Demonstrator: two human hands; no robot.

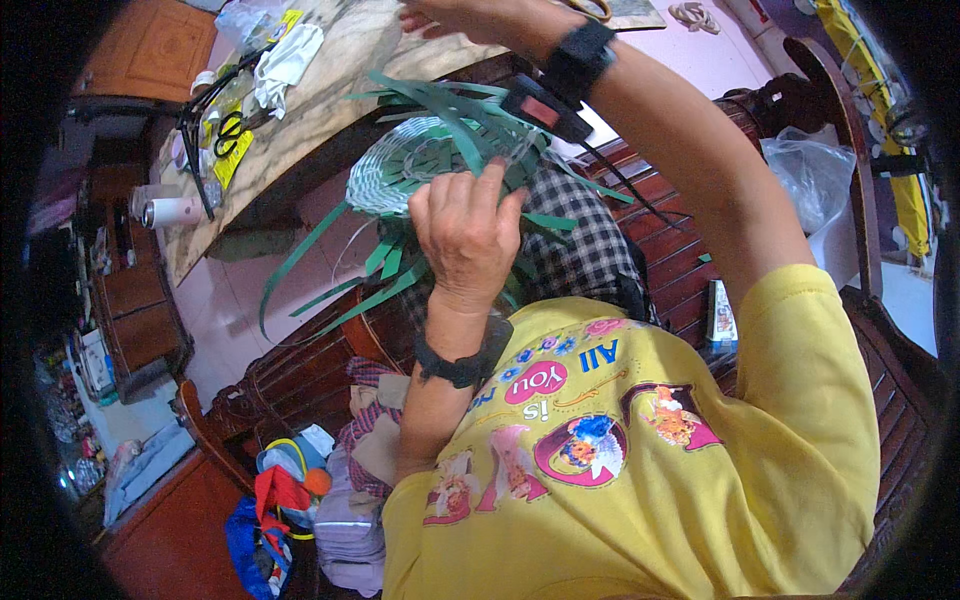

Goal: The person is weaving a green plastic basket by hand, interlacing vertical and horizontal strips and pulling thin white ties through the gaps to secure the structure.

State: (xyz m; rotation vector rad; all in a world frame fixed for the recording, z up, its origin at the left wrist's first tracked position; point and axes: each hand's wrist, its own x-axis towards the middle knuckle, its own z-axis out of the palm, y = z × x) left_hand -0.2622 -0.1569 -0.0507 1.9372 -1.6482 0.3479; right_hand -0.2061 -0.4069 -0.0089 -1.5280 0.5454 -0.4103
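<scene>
A round, partly woven basket [385,165] of green strips and thin pale strands lies tilted above my lap. Loose green strips stick out around its edge. My left hand [465,225] grips its near rim, with the index finger stretched over the weave and the thumb beside it. Some thin clear strand shows by that fingertip. Raised beyond the basket, over the table, is my right hand [475,18]; the picture's upper edge cuts it off, so whether its fingers hold a strand is hidden. Both wrists wear black bands, the right one with a dark box [545,108] by it.
A marble-topped table [340,75] stands ahead, bearing black scissors [229,134], a white cloth [287,68], yellow packets and a pale cup [172,211]. I sit on a slatted wooden bench [690,270]. Folded clothes [350,530] lie at left, a clear plastic bag [812,180] at right.
</scene>
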